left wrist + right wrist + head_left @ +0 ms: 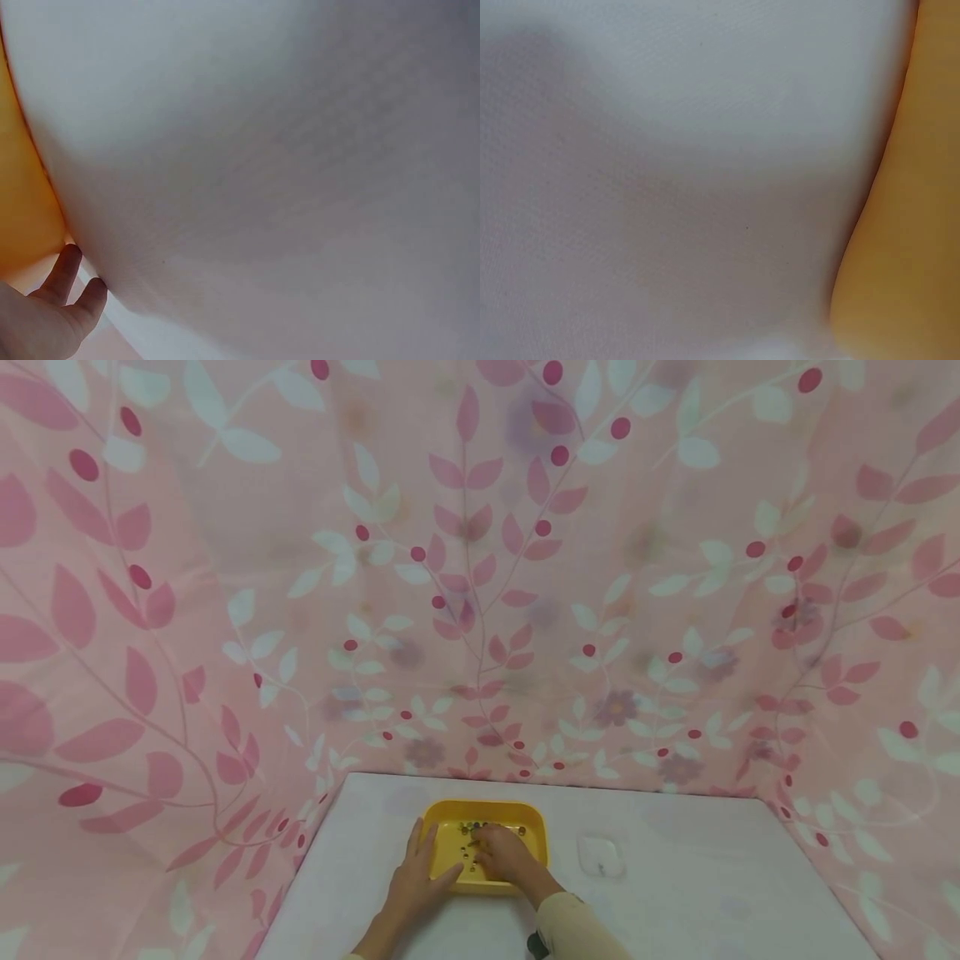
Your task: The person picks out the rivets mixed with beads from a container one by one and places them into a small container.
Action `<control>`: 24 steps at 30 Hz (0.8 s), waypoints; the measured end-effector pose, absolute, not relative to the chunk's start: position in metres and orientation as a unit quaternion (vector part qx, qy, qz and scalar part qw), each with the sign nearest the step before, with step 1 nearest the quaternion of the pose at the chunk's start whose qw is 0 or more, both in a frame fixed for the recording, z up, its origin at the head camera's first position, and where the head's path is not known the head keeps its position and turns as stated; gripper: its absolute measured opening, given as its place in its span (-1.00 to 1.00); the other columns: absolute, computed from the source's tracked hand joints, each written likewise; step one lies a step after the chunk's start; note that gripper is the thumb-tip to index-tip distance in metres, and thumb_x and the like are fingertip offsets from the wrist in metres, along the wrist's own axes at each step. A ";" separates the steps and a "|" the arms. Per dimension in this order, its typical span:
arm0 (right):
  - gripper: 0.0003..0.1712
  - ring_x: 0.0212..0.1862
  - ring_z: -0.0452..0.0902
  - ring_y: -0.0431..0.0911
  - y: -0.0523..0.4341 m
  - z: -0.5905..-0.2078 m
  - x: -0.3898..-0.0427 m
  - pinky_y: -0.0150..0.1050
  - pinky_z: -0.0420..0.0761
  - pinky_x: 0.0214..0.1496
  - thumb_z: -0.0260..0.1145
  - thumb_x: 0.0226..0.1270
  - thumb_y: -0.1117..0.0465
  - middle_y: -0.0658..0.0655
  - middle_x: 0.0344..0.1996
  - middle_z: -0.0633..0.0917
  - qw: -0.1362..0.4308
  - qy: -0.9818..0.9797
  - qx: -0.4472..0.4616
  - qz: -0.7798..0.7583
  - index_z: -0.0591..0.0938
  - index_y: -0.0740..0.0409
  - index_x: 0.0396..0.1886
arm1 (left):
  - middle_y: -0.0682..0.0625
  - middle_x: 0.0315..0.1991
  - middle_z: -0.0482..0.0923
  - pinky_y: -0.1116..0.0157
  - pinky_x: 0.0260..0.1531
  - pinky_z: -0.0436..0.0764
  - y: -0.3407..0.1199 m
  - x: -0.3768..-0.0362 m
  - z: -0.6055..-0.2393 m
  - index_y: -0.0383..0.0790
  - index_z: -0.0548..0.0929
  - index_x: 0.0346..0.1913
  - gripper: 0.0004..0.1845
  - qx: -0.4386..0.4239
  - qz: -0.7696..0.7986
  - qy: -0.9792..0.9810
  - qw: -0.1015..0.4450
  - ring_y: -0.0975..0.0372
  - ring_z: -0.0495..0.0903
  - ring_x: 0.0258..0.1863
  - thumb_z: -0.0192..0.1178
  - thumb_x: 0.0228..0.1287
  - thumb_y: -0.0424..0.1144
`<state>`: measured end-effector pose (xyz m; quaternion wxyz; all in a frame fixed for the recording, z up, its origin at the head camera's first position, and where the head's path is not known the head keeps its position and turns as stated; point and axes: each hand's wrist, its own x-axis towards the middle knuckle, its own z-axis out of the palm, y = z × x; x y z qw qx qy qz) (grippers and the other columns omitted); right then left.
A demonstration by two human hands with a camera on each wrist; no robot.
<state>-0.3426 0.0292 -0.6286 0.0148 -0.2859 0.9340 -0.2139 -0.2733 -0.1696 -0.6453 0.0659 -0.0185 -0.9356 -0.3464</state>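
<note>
In the lower middle of the head view, a yellow plastic tray (483, 888) sits on the white tabletop (697, 877), longer side to side as framed. Small shiny beads (476, 826) lie in it, bunched towards the upper middle, with a loose line trailing down the frame; a separate bead (522, 832) sits near the upper right corner.

The right hand (502, 852) is the nearer to them: it reaches in over the tray's lower right, fingers bent and pointing left, the bunch lying just above and left of its fingertips and the loose line just to their left. Whether it pinches a bead cannot be told.

The left hand (420, 872) is spread at the tray's lower left corner, fingers along the left side, thumb reaching across the lower rim, with no bead visible in it. A clear shallow dish (600, 852) stands right of the tray, apart from it.
</note>
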 end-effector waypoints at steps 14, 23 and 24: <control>-0.77 0.01 0.64 -0.05 0.031 -0.635 -0.344 -0.09 0.58 0.19 0.40 0.27 0.21 0.01 -0.16 0.77 0.011 0.932 -0.294 -0.212 0.75 0.16 -0.10 | -0.13 0.60 -0.13 -0.20 0.01 0.55 -0.167 -0.271 -0.644 -0.04 0.20 0.53 -0.05 -0.018 -0.351 -0.934 0.067 -0.15 0.50 0.20 0.26 0.18 0.29; -0.85 -0.15 0.59 -0.15 0.029 -0.633 -0.345 -0.14 0.64 0.06 0.41 0.27 0.24 -0.03 -0.25 0.71 0.040 0.939 -0.254 -0.226 0.78 0.14 -0.18 | -0.12 0.61 -0.14 -0.23 0.06 0.51 -0.168 -0.272 -0.641 -0.02 0.19 0.54 -0.05 -0.005 -0.344 -0.937 0.055 -0.18 0.44 0.27 0.25 0.18 0.30; -0.86 -0.17 0.58 -0.16 0.029 -0.633 -0.345 -0.16 0.65 0.04 0.40 0.27 0.26 -0.03 -0.27 0.70 0.039 0.940 -0.252 -0.227 0.79 0.14 -0.20 | -0.12 0.61 -0.14 -0.24 0.06 0.50 -0.168 -0.272 -0.641 -0.03 0.19 0.54 -0.06 -0.004 -0.345 -0.937 0.056 -0.18 0.44 0.27 0.25 0.18 0.30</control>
